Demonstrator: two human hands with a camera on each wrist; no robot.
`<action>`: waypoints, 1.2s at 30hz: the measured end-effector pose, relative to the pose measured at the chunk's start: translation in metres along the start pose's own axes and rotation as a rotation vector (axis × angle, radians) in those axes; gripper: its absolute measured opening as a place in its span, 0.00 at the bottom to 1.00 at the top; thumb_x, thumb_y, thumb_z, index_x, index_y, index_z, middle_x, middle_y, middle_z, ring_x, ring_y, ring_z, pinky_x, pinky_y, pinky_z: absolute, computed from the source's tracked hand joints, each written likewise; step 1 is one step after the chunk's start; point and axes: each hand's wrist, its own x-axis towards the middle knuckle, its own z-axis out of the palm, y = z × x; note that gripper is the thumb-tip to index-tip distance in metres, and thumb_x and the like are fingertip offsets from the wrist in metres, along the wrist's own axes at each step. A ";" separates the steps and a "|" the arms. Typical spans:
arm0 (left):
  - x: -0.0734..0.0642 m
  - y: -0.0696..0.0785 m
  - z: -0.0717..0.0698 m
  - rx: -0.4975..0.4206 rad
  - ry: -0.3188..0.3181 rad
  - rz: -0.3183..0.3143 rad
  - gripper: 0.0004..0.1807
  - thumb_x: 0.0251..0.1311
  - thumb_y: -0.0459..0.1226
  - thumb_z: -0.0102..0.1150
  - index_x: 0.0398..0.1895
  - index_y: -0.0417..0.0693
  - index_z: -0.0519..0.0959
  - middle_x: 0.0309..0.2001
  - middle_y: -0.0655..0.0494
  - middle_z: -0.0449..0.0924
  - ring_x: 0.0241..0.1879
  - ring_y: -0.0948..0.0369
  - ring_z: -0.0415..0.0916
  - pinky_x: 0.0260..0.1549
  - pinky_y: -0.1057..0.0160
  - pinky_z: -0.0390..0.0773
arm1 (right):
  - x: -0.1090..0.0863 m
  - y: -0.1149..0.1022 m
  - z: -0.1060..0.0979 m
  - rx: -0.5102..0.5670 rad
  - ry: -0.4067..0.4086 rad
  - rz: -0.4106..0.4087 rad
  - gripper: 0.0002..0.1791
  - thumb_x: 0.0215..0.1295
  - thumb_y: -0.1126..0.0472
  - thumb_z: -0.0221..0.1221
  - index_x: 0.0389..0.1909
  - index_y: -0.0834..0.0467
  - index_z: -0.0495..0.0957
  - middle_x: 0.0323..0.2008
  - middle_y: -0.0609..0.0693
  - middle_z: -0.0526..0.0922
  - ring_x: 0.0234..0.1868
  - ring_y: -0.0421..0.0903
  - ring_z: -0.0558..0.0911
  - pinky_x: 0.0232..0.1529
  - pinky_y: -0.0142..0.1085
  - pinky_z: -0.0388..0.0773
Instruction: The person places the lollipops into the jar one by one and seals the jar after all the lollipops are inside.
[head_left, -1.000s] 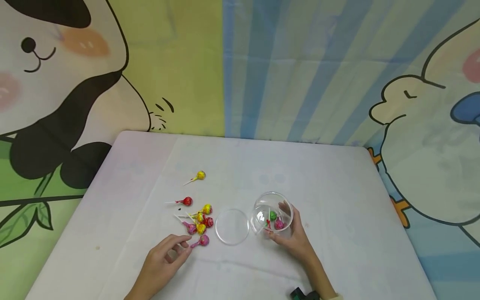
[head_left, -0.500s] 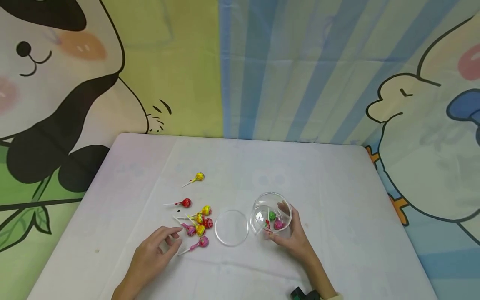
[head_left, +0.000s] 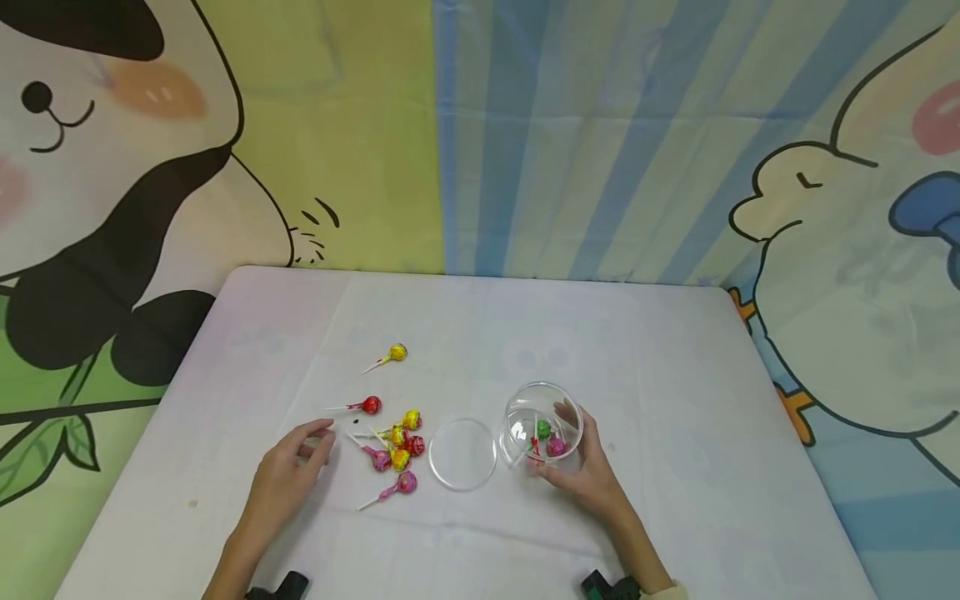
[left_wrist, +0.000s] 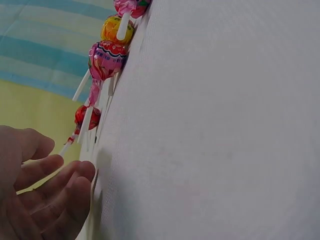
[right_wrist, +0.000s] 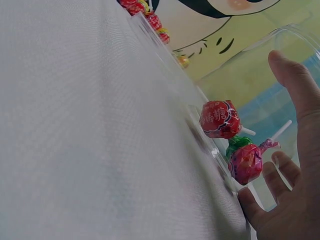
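My right hand [head_left: 581,467] grips a clear round plastic jar [head_left: 512,414] at its side, thumb in front and fingers behind. Inside lie a green lollipop [head_left: 543,429], a pink lollipop [head_left: 557,447] and a red lollipop [right_wrist: 220,119]. My left hand [head_left: 288,467] holds nothing; its loosely bent fingers are left of a loose pile. The white stick of a red-wrapped lollipop [head_left: 371,405] ends just beyond its fingertips. That pile has yellow lollipops [head_left: 401,459], a red one [head_left: 416,446] and a purple-pink one [head_left: 380,460]. Another pink lollipop [head_left: 406,482] lies in front.
A clear round lid [head_left: 462,454] lies flat between the pile and the jar. Farther back is a single yellow lollipop [head_left: 397,352]. The white-covered table [head_left: 660,358] ends at a cartoon-printed curtain [head_left: 585,133]. Black wrist devices [head_left: 288,586] show at the lower edge.
My left hand has left the front pink lollipop and moved back and left toward the red lollipop's stick. My right hand keeps its grip on the jar in the same place.
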 end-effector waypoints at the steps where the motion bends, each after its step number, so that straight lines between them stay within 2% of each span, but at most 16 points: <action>1: 0.002 0.000 0.001 -0.026 -0.038 -0.031 0.21 0.68 0.51 0.53 0.58 0.53 0.76 0.37 0.54 0.85 0.29 0.68 0.78 0.23 0.70 0.76 | 0.000 0.000 0.000 -0.003 -0.001 0.002 0.58 0.43 0.64 0.76 0.72 0.56 0.51 0.70 0.55 0.64 0.73 0.56 0.60 0.74 0.52 0.50; 3: 0.005 0.001 0.003 -0.072 -0.107 -0.082 0.24 0.68 0.54 0.51 0.60 0.53 0.74 0.36 0.53 0.84 0.28 0.66 0.78 0.23 0.69 0.78 | 0.001 0.000 0.000 -0.006 -0.001 -0.005 0.58 0.42 0.64 0.76 0.72 0.56 0.50 0.70 0.55 0.64 0.73 0.57 0.60 0.71 0.62 0.48; 4: 0.006 0.001 0.004 -0.089 -0.133 -0.096 0.25 0.68 0.55 0.51 0.61 0.53 0.74 0.36 0.52 0.84 0.28 0.66 0.78 0.23 0.69 0.78 | 0.001 0.000 0.000 -0.007 -0.001 -0.003 0.58 0.42 0.63 0.76 0.73 0.54 0.51 0.70 0.54 0.64 0.73 0.57 0.60 0.71 0.61 0.48; 7: 0.006 0.001 0.008 -0.133 -0.169 -0.117 0.22 0.66 0.53 0.54 0.58 0.53 0.76 0.34 0.52 0.84 0.26 0.64 0.77 0.23 0.68 0.79 | 0.000 0.001 0.000 -0.002 -0.010 -0.002 0.58 0.43 0.64 0.76 0.73 0.52 0.51 0.70 0.55 0.63 0.73 0.56 0.59 0.75 0.42 0.50; 9: 0.005 0.001 0.009 -0.152 -0.173 -0.117 0.20 0.66 0.51 0.56 0.56 0.53 0.77 0.34 0.52 0.84 0.25 0.64 0.77 0.23 0.68 0.79 | 0.000 0.001 -0.001 0.001 -0.014 -0.003 0.57 0.44 0.63 0.75 0.73 0.52 0.50 0.70 0.55 0.63 0.73 0.56 0.59 0.72 0.29 0.50; 10: 0.005 0.000 0.010 -0.160 -0.169 -0.112 0.19 0.66 0.49 0.57 0.56 0.53 0.78 0.35 0.51 0.84 0.25 0.65 0.77 0.23 0.68 0.79 | 0.000 0.002 -0.001 0.002 -0.015 -0.001 0.57 0.44 0.63 0.75 0.73 0.53 0.50 0.70 0.55 0.63 0.72 0.56 0.60 0.71 0.28 0.50; 11: 0.005 0.000 0.010 -0.164 -0.158 -0.110 0.19 0.65 0.48 0.58 0.56 0.52 0.77 0.37 0.51 0.84 0.25 0.65 0.77 0.22 0.68 0.79 | 0.000 0.002 -0.002 0.001 -0.015 -0.001 0.57 0.44 0.63 0.75 0.73 0.54 0.50 0.70 0.55 0.63 0.72 0.57 0.60 0.72 0.29 0.50; 13: 0.005 0.000 0.011 -0.168 -0.132 -0.106 0.20 0.65 0.47 0.58 0.58 0.51 0.76 0.42 0.50 0.82 0.25 0.66 0.78 0.22 0.67 0.79 | 0.000 0.002 -0.002 -0.008 -0.013 -0.002 0.57 0.44 0.63 0.75 0.73 0.56 0.50 0.70 0.56 0.63 0.72 0.58 0.60 0.75 0.43 0.51; 16: 0.006 -0.002 0.011 -0.188 -0.110 -0.118 0.24 0.66 0.46 0.58 0.63 0.49 0.72 0.48 0.49 0.80 0.26 0.66 0.78 0.22 0.67 0.79 | 0.000 0.001 -0.001 -0.010 -0.004 0.004 0.57 0.44 0.62 0.76 0.73 0.55 0.51 0.69 0.55 0.64 0.72 0.58 0.60 0.71 0.63 0.48; 18: 0.006 -0.003 0.012 -0.206 -0.117 -0.128 0.26 0.66 0.44 0.58 0.65 0.48 0.70 0.50 0.48 0.79 0.26 0.66 0.78 0.23 0.67 0.80 | 0.000 0.000 -0.001 -0.005 -0.002 0.000 0.57 0.43 0.62 0.76 0.72 0.55 0.51 0.69 0.56 0.64 0.72 0.58 0.60 0.70 0.67 0.46; 21: 0.006 -0.004 0.012 -0.218 -0.138 -0.130 0.26 0.65 0.43 0.59 0.65 0.46 0.70 0.51 0.47 0.80 0.25 0.65 0.79 0.23 0.67 0.80 | 0.000 0.001 0.000 0.008 -0.001 -0.002 0.57 0.43 0.63 0.75 0.73 0.55 0.51 0.69 0.55 0.64 0.72 0.57 0.60 0.75 0.44 0.50; 23: 0.006 -0.004 0.013 -0.211 -0.146 -0.139 0.24 0.65 0.43 0.59 0.63 0.47 0.72 0.47 0.47 0.82 0.23 0.64 0.78 0.23 0.67 0.79 | 0.000 0.002 0.000 0.016 -0.005 -0.006 0.57 0.44 0.63 0.75 0.73 0.56 0.51 0.69 0.55 0.64 0.72 0.56 0.60 0.72 0.28 0.50; 25: 0.006 -0.003 0.013 -0.205 -0.152 -0.146 0.23 0.64 0.44 0.60 0.60 0.47 0.74 0.43 0.47 0.83 0.21 0.63 0.78 0.22 0.68 0.78 | 0.000 0.002 0.000 0.027 -0.008 -0.011 0.57 0.44 0.64 0.75 0.73 0.57 0.50 0.69 0.55 0.63 0.72 0.56 0.59 0.65 0.15 0.48; 28: 0.006 -0.004 0.012 -0.192 -0.157 -0.162 0.20 0.64 0.45 0.60 0.56 0.48 0.77 0.36 0.49 0.85 0.19 0.62 0.77 0.21 0.68 0.77 | 0.000 0.003 0.000 0.032 -0.009 -0.022 0.57 0.44 0.64 0.75 0.72 0.58 0.50 0.69 0.55 0.63 0.72 0.57 0.59 0.64 0.14 0.48; 36: 0.005 -0.007 0.011 -0.199 -0.144 -0.172 0.21 0.61 0.49 0.62 0.52 0.47 0.79 0.37 0.49 0.85 0.19 0.63 0.76 0.21 0.68 0.76 | 0.000 0.003 0.000 0.025 -0.010 -0.015 0.57 0.44 0.64 0.75 0.73 0.58 0.50 0.69 0.55 0.63 0.72 0.57 0.60 0.64 0.14 0.48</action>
